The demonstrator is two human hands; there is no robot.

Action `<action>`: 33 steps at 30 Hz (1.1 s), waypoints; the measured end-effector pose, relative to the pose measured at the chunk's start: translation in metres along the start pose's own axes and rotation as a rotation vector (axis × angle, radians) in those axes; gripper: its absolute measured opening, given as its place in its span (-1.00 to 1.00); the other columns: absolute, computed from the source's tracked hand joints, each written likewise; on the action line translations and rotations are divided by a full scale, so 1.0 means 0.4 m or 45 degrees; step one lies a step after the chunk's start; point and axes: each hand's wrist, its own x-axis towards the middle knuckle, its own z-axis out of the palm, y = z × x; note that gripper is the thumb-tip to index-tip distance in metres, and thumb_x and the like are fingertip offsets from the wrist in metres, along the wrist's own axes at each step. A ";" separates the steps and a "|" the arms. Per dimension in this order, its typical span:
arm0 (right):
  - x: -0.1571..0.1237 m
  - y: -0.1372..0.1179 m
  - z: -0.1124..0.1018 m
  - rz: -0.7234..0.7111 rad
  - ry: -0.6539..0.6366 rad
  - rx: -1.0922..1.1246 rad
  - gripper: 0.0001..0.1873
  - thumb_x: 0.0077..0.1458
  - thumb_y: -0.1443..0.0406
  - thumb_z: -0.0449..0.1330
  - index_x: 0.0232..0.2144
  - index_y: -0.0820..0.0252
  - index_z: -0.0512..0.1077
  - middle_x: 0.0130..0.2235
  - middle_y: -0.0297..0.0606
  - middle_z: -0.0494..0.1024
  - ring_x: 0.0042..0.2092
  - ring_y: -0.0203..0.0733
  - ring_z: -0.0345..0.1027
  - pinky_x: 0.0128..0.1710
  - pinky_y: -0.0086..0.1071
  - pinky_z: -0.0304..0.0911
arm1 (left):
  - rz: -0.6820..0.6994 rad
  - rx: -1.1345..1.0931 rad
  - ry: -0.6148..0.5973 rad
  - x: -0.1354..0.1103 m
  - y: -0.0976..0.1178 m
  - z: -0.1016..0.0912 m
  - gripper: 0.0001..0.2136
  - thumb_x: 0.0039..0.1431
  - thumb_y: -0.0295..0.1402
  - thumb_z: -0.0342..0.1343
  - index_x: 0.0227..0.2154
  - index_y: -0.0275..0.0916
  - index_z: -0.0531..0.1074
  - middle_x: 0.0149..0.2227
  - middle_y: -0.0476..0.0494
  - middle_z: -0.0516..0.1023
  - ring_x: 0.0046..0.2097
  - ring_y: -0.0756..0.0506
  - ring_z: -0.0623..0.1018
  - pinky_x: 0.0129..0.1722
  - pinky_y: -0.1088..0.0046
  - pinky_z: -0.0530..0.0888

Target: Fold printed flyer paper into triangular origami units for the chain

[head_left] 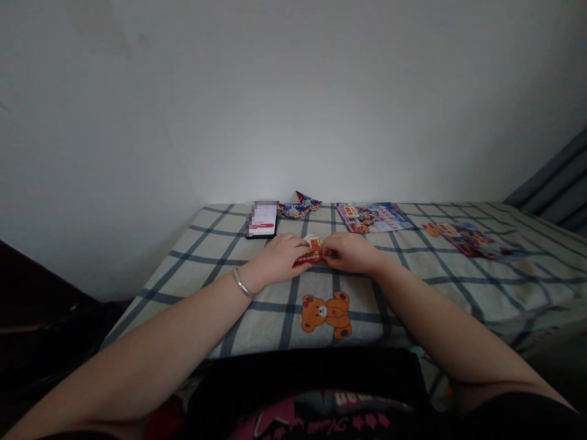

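Between my two hands is a small folded piece of red, yellow and white printed paper (314,244), low over the checked cloth. My left hand (283,258), with a silver bangle at its wrist, has its fingers closed on the paper's left side. The fingers of my right hand (349,252) pinch the paper's right edge. Part of the paper is hidden under the fingers of both hands.
A phone (263,220) with a lit screen lies beyond my left hand, beside a folded blue, red and white paper shape (300,206). Two printed leaflets (376,217) lie to the right. The checked cloth (270,318) bears a printed bear; a wall stands behind.
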 end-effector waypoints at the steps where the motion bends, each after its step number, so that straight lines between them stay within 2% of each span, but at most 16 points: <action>1: 0.000 -0.001 -0.001 0.016 -0.008 0.002 -0.89 0.06 0.40 0.15 -0.38 0.18 0.49 -0.30 -0.25 0.58 -0.22 -0.18 0.40 -0.17 -0.36 0.22 | -0.004 -0.018 0.002 0.001 -0.001 0.000 -0.73 0.26 -0.20 0.08 -0.11 -0.24 0.51 -0.07 -0.15 0.55 -0.04 -0.16 0.46 0.02 0.27 0.36; 10: -0.003 0.013 0.002 0.065 -0.051 0.020 -0.89 0.06 0.37 0.15 -0.37 0.18 0.48 -0.31 -0.26 0.56 -0.24 -0.20 0.38 -0.22 -0.38 0.18 | -0.014 -0.166 -0.022 0.006 -0.011 -0.009 -0.75 0.31 -0.26 0.02 -0.10 -0.22 0.52 -0.05 -0.12 0.57 -0.05 -0.12 0.51 0.01 0.29 0.37; 16: 0.001 0.006 -0.010 0.079 -0.091 -0.006 -0.87 0.11 0.32 0.15 -0.32 0.20 0.50 -0.32 -0.23 0.57 -0.25 -0.19 0.39 -0.23 -0.37 0.17 | 0.016 -0.093 -0.081 0.003 -0.003 -0.022 -0.73 0.36 -0.31 -0.08 -0.10 -0.24 0.50 -0.08 -0.14 0.58 -0.07 -0.13 0.51 -0.02 0.29 0.40; 22: 0.006 0.003 -0.007 0.155 -0.088 -0.029 -0.76 0.15 0.19 0.19 -0.16 0.14 0.51 -0.23 -0.22 0.61 -0.19 -0.15 0.45 -0.21 -0.36 0.20 | -0.145 -0.021 -0.077 0.001 -0.006 -0.006 -0.73 0.38 -0.32 -0.12 -0.05 -0.22 0.45 -0.15 -0.16 0.58 -0.10 -0.13 0.54 -0.06 0.30 0.44; 24: 0.009 -0.001 -0.002 0.204 -0.063 -0.078 -0.73 0.16 0.18 0.18 -0.12 0.12 0.51 -0.20 -0.22 0.62 -0.17 -0.12 0.46 -0.20 -0.34 0.21 | -0.209 -0.029 -0.057 0.000 -0.007 -0.002 -0.73 0.37 -0.30 -0.10 0.00 -0.22 0.40 -0.12 -0.18 0.57 -0.10 -0.13 0.55 -0.06 0.30 0.46; 29: 0.020 -0.009 0.014 0.334 0.011 -0.136 -0.71 0.20 0.15 0.15 -0.10 0.09 0.53 -0.14 -0.24 0.63 -0.11 -0.10 0.48 -0.13 -0.32 0.22 | -0.284 -0.134 0.082 0.000 -0.007 0.005 -0.65 0.32 -0.36 -0.03 0.14 -0.24 0.24 0.11 -0.22 0.45 0.06 -0.15 0.50 0.08 0.27 0.43; 33: 0.028 -0.009 0.022 0.398 0.045 -0.166 -0.73 0.20 0.14 0.15 -0.17 0.12 0.55 -0.19 -0.21 0.63 -0.13 -0.07 0.47 -0.11 -0.28 0.20 | -0.295 -0.169 0.140 0.004 -0.009 0.009 -0.63 0.26 -0.44 0.00 0.13 -0.25 0.24 0.12 -0.23 0.44 0.09 -0.16 0.48 0.11 0.24 0.42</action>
